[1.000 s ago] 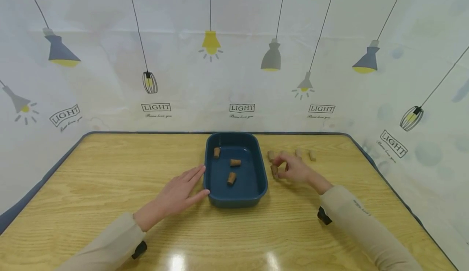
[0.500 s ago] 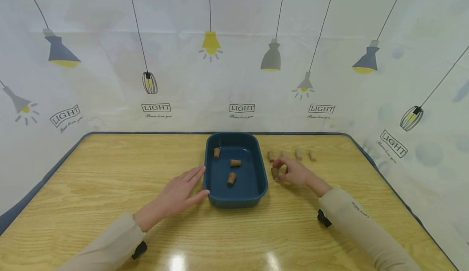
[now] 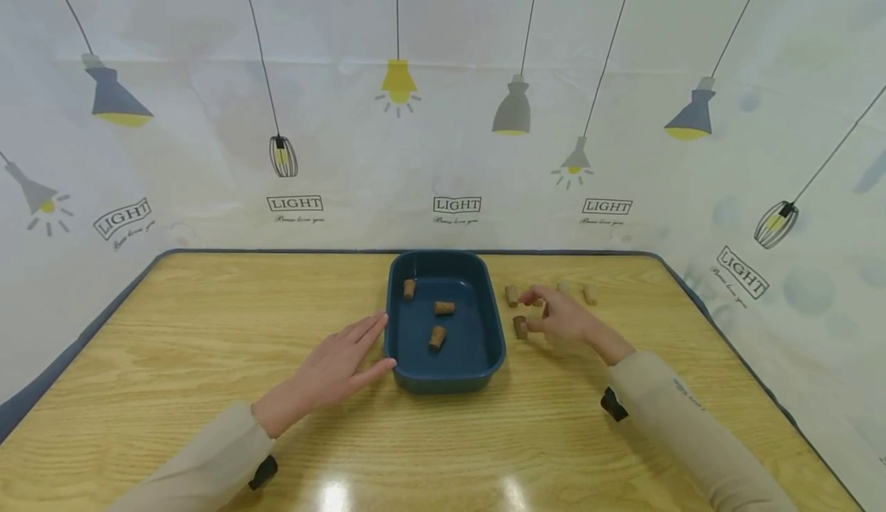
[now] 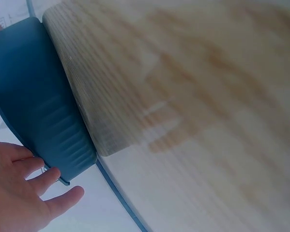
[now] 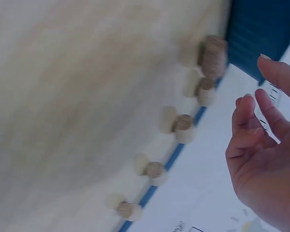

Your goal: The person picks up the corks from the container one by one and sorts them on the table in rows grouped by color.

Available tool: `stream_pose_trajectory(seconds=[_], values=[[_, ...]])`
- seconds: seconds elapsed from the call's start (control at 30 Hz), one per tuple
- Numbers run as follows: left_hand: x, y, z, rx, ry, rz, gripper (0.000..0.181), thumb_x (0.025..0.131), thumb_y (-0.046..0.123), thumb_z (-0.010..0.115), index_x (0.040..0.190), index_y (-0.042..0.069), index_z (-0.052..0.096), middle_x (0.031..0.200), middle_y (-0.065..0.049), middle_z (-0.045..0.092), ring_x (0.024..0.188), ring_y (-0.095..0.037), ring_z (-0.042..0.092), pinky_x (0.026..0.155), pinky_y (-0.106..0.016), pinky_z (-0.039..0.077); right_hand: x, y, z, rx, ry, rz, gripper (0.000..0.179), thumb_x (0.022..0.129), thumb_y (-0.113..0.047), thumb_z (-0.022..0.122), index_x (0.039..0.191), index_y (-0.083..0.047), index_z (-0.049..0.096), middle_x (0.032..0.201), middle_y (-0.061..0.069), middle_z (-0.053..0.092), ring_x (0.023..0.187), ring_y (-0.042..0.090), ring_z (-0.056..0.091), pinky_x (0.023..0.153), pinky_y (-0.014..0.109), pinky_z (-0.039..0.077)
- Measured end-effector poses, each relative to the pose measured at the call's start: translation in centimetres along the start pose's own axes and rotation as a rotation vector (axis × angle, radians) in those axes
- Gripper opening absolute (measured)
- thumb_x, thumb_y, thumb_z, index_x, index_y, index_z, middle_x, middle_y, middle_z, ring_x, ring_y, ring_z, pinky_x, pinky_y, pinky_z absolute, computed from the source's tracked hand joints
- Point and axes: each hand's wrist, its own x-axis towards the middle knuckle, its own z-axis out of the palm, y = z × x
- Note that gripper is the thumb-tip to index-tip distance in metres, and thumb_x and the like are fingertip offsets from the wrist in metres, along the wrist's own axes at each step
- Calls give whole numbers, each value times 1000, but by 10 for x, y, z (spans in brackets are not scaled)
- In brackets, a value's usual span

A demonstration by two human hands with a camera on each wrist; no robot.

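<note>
A blue rectangular tray (image 3: pixel 443 377) stands on the wooden table. Three brown corks lie inside it: one at the far left (image 3: pixel 410 289), a middle cork (image 3: pixel 444 308) and a nearer cork (image 3: pixel 437 338). My left hand (image 3: pixel 332 366) touches the tray's left side with extended fingers. To the right of the tray, my right hand (image 3: pixel 564 318) hovers with thumb and fingers parted around a darker cork (image 3: pixel 520 327), which stands on the table. It appears released; the right wrist view shows this cork (image 5: pixel 213 55) apart from the fingertips.
Behind the right hand, a row of paler corks stands near the table's back edge, among them a left cork (image 3: pixel 511 295) and a right cork (image 3: pixel 590 294); the hand partly hides one. A lamp-printed sheet (image 3: pixel 360 151) rises behind the table (image 3: pixel 242 327).
My right hand's fingers have parted from the darker cork, and the index finger has lifted up and away. The left hand, tray and corks inside it stay in place.
</note>
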Motion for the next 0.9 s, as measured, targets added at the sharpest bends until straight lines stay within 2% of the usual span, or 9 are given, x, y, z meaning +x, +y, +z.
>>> stream_pose_trajectory(seconds=[0.2, 0.4, 0.47, 0.57, 0.7, 0.9], values=[[0, 0, 0, -6, -6, -4, 70, 93, 47, 46, 143, 1, 28, 145, -15, 29, 128, -33, 32, 98, -50, 31, 17, -20, -14, -10, 59, -45, 35, 83, -9, 65, 113, 5, 55, 109, 24, 56, 63, 16, 51, 63, 33, 44], [0, -1, 0, -2, -11, -5, 71, 93, 48, 45, 143, 2, 27, 145, -15, 28, 128, -32, 32, 98, -50, 31, 38, -41, -22, -30, 59, -37, 34, 85, -14, 64, 115, 1, 55, 111, 19, 56, 63, 17, 51, 61, 33, 45], [0, -1, 0, -2, -13, -7, 71, 93, 48, 45, 143, 2, 27, 145, -14, 28, 129, -32, 32, 98, -50, 31, 47, -50, -23, -25, 47, -37, 36, 85, -15, 64, 116, 1, 55, 113, 19, 55, 69, 20, 53, 64, 35, 45], [0, -1, 0, -5, -14, -9, 71, 93, 48, 45, 143, 1, 27, 145, -14, 28, 129, -32, 31, 98, -50, 31, 62, -63, -24, -23, 17, -28, 39, 86, -19, 65, 118, 0, 54, 116, 18, 54, 85, 25, 55, 73, 38, 45], [0, -1, 0, -2, -15, -8, 71, 93, 48, 44, 143, 1, 27, 145, -14, 28, 129, -32, 31, 98, -50, 31, 82, -78, -19, -27, -12, -31, 41, 86, -21, 64, 120, 0, 53, 118, 18, 53, 103, 30, 52, 81, 40, 44], [0, 0, 0, -1, 1, 2, 70, 93, 47, 45, 142, 1, 28, 145, -14, 29, 128, -32, 32, 97, -50, 32, 106, -102, -6, -32, -24, -22, 40, 86, -21, 64, 120, -3, 54, 118, 17, 54, 98, 25, 54, 81, 38, 45]])
